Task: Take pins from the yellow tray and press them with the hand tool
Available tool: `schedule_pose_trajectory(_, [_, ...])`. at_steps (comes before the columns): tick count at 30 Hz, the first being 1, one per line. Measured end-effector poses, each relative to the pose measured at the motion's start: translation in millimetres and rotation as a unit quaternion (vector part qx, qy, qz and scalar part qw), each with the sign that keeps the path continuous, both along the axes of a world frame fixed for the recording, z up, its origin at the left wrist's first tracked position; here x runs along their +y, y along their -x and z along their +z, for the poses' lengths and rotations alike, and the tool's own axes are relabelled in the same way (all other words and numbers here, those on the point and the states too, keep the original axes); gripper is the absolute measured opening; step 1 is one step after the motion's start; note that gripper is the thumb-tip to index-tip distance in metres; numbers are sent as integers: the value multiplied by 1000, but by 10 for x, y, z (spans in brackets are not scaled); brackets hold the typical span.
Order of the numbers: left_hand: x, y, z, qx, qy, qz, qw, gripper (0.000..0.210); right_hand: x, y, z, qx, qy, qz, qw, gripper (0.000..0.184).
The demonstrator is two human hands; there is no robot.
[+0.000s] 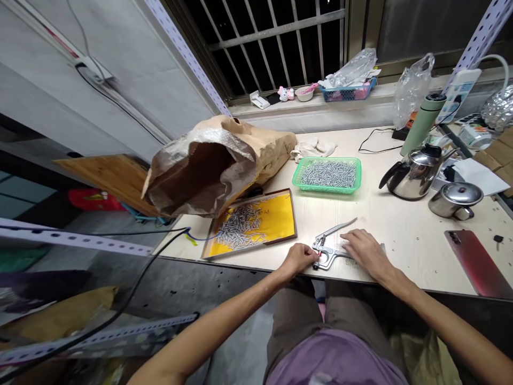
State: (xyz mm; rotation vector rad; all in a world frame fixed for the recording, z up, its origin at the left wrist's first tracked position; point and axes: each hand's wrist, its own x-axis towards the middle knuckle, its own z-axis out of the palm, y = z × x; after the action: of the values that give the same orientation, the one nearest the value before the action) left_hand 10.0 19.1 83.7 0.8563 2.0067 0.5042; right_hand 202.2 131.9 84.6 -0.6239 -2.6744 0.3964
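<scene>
A silver hand-lever tool (329, 259), like a pair of pliers with a spring, lies near the table's front edge, its upper handle raised away from the lower one. My left hand (297, 260) is closed in a pinch at the jaw end, beside a small red part; what the fingertips hold is too small to make out. My right hand (367, 253) lies palm down over the tool's lower handle, fingers stretched out. To the left, small metal pins (240, 227) are heaped on a yellow-bottomed tray (279, 215). Behind the tool, a green basket (298, 187) holds many similar pins.
A large open paper sack (264, 147) stands at the back left, near a white cloth (315, 148). On the right are a steel kettle (417, 174), a lidded steel cup (455, 200), a green flask (422, 125) and a red phone (481, 262). A black cable (148, 272) hangs at left.
</scene>
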Motion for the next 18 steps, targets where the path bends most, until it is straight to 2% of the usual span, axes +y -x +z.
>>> schedule_pose_trajectory(5, [51, 41, -23, -58, 51, -16, 997, 24, -37, -110, -145, -57, -10, 3, 998, 14])
schedule_pose_trajectory(10, [155, 56, 65, -45, 93, -41, 994, 16, -96, -85, -205, -91, -13, -1, 996, 4])
schedule_pose_trajectory(18, [172, 46, 39, -39, 118, -43, 991, 21, -153, -51, -226, -115, 4, -10, 993, 8])
